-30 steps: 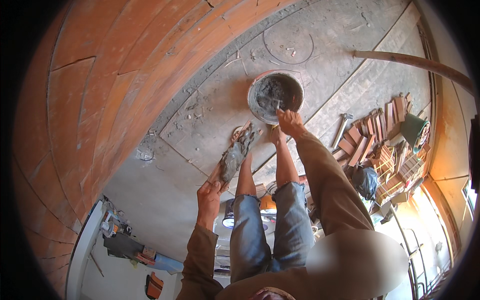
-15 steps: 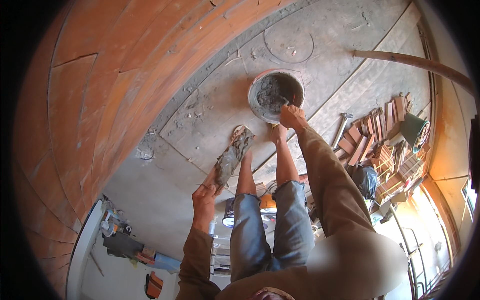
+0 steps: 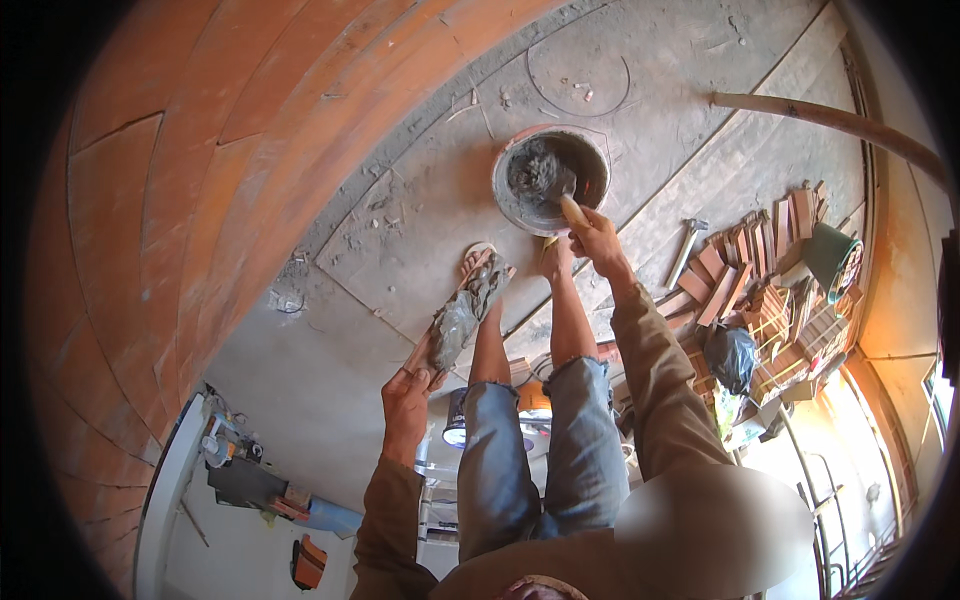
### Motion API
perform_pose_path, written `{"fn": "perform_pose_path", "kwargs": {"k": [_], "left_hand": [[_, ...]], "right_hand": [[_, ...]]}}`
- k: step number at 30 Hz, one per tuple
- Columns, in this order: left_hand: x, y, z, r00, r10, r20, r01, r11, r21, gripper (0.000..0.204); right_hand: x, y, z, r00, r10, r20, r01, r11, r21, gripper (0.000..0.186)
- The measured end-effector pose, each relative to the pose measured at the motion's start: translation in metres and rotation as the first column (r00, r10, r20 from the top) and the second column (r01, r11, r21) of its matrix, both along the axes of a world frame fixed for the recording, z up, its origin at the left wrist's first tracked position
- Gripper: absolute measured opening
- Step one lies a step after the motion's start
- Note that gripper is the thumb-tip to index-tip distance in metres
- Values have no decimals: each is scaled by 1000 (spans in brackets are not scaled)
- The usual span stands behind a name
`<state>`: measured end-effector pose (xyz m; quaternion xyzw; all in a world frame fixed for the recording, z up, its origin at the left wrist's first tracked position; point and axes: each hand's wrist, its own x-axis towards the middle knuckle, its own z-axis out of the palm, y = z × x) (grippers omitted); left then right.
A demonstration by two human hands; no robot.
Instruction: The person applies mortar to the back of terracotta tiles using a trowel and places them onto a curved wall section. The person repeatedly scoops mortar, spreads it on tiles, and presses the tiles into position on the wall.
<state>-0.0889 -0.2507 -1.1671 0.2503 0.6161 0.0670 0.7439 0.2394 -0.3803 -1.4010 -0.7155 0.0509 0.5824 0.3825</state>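
My left hand (image 3: 407,398) is closed round the near end of a long reddish tile (image 3: 422,352). Lumpy grey mortar (image 3: 462,318) covers most of its upper face. With my right hand (image 3: 598,243) I grip the pale handle of a trowel (image 3: 573,212), and its blade (image 3: 566,182) dips into a round bucket (image 3: 497,190). Wet grey mortar (image 3: 540,172) is heaped inside the bucket, toward its left. The bucket stands on the dusty boards just beyond my feet.
A tall wall of orange-brown tiles (image 3: 200,190) curves up on the left. At the right lie a hammer (image 3: 687,252), stacked reddish tiles (image 3: 735,275), a green basket (image 3: 828,262) and a black bag (image 3: 731,358). A wooden pole (image 3: 820,120) slants in at upper right.
My right hand has turned, bringing the trowel's handle and blade into clearer sight in the bucket. The mortar there is now heaped. My left hand and the coated tile have barely moved.
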Motion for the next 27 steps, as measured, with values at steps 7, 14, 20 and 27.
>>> {"fn": "perform_pose_path", "kwargs": {"k": [7, 14, 20, 27], "left_hand": [[-4, -5, -9, 998, -63, -9, 63, 998, -27, 39], [6, -2, 3, 996, -88, -12, 88, 996, 2, 46], [18, 2, -10, 992, -128, -3, 127, 991, -42, 49], [15, 4, -7, 996, -91, 7, 91, 996, -17, 48]], "right_hand": [[0, 20, -39, 105, 766, 634, -655, 533, -535, 26], [16, 33, -14, -86, 774, 627, -773, 346, -532, 11], [10, 36, -15, -246, 668, 702, -712, 367, -599, 10], [41, 32, -2, -13, 722, 692, -774, 430, -464, 10]]}}
